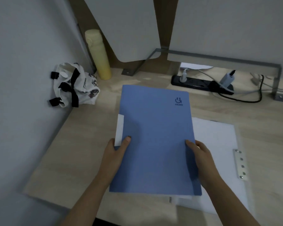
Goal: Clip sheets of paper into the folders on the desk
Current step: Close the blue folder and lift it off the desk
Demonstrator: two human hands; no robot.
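Head view: 2 hands grip a closed blue card folder (153, 136) above the pale wooden desk (88, 124); left hand (116, 154) and right hand (201, 159) pinch its side edges, thumbs on top.

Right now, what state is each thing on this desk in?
blue folder: closed, held at both side edges.
left hand: grips folder's left edge.
right hand: grips its right edge.
white sheets: flat, partly under the folder.
yellow bottle: upright, capped.
power strip: plugs inserted.
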